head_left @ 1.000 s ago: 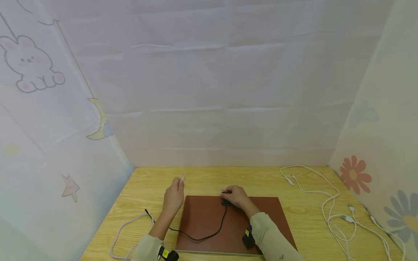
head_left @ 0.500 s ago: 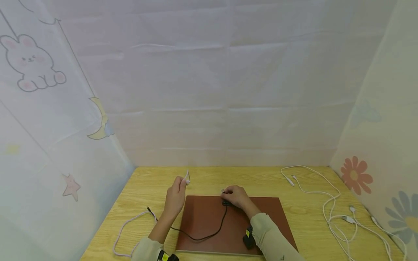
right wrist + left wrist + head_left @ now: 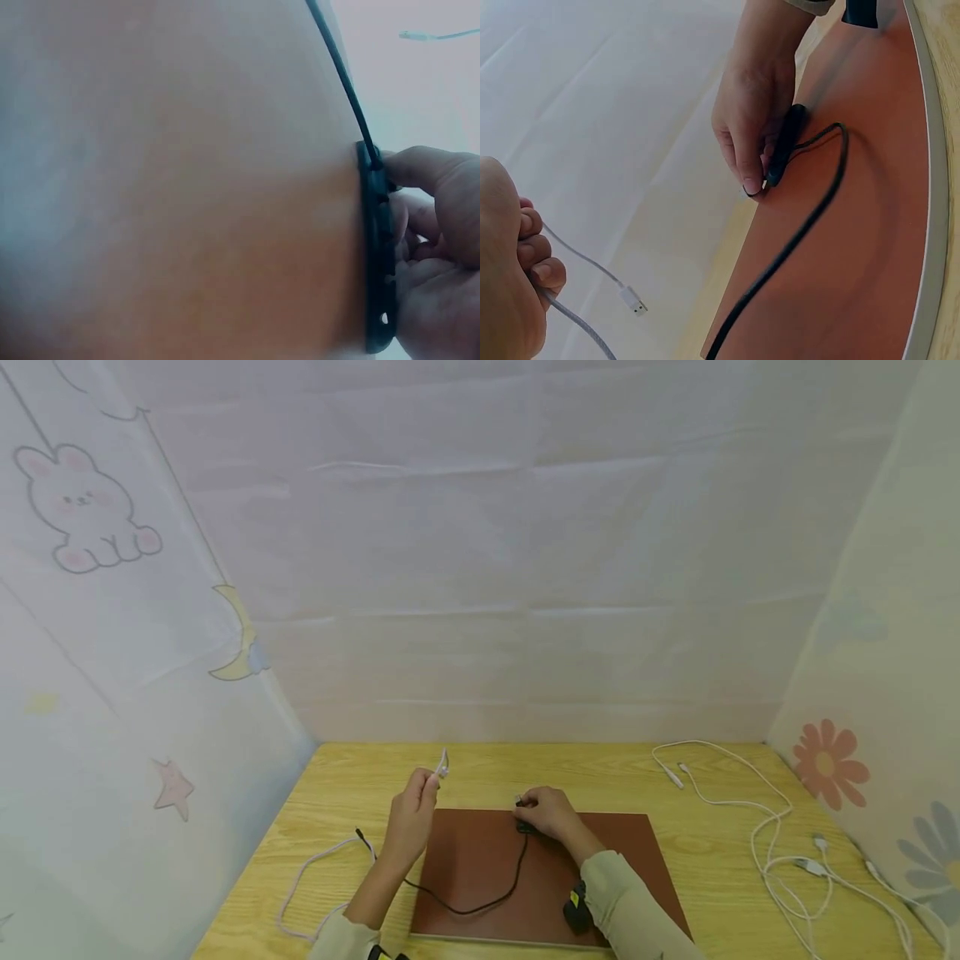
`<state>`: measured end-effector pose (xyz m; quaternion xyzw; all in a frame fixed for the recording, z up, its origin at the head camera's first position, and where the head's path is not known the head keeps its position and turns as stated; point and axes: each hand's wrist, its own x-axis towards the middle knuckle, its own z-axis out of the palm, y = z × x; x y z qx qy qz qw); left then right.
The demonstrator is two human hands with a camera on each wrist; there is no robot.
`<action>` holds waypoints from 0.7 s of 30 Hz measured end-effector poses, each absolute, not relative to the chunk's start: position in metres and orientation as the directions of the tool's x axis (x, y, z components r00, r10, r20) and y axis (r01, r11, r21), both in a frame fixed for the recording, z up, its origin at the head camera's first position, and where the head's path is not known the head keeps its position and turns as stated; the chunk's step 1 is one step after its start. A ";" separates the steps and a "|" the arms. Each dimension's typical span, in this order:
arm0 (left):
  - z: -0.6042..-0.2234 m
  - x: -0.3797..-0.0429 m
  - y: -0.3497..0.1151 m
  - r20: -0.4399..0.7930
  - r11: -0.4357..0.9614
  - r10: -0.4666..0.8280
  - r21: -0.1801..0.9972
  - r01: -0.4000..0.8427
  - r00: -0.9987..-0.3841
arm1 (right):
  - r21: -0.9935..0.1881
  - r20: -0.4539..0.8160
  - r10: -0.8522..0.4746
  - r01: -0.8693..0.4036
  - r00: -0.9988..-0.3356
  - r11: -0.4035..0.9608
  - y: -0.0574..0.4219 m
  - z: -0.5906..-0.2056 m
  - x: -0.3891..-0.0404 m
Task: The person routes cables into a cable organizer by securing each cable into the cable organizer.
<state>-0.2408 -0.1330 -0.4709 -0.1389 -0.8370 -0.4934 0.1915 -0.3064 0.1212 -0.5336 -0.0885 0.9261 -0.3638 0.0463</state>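
Indoors, on a wooden table [image 3: 675,827] walled by pale cartoon-printed sheets [image 3: 112,635], the right hand [image 3: 546,812] clasps a black hub [image 3: 784,145] on a brown mat [image 3: 480,868], while the left hand [image 3: 412,814] pinches a white cable [image 3: 592,266] raised above the table.

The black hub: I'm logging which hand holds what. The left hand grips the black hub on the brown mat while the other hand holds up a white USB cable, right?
Wrong hands. The right hand grips the black hub on the brown mat; the left hand holds up the white USB cable. The head view shows it.
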 end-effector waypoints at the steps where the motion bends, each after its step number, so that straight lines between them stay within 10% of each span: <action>1: -0.471 -0.240 -0.133 0.464 0.471 0.046 0.771 0.428 -0.885 | -0.677 -0.021 -0.193 -0.128 -0.981 0.725 0.122 -0.533 -0.306; 21: -0.469 -0.220 -0.129 0.588 0.475 0.114 0.676 0.564 -0.801 | -0.722 0.102 -0.134 -0.166 -0.986 0.671 0.110 -0.499 -0.292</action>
